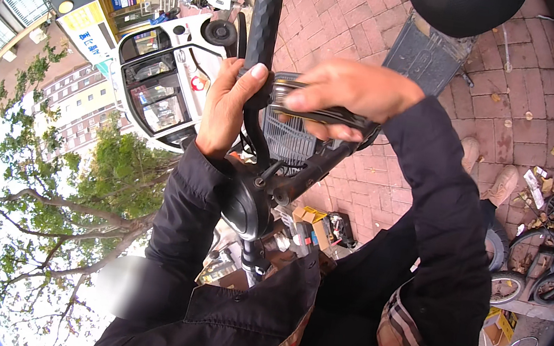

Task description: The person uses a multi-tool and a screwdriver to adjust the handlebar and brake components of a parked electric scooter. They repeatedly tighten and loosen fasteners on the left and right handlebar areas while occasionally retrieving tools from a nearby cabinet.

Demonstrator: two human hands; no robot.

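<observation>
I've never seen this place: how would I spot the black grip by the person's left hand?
Find the white vehicle at upper left, then move right to the left hand. The black grip sticks up from that hand, toward the top of the picture. It is a thick tube with a faceted surface, unlike the thin lever left of it.

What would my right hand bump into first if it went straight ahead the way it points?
Your right hand, pointing leftward, would probably meet the black handlebar first, near your left hand; exact depth is unclear.

Dark tool (330, 115) beside black handlebar grip (264, 28)
</observation>
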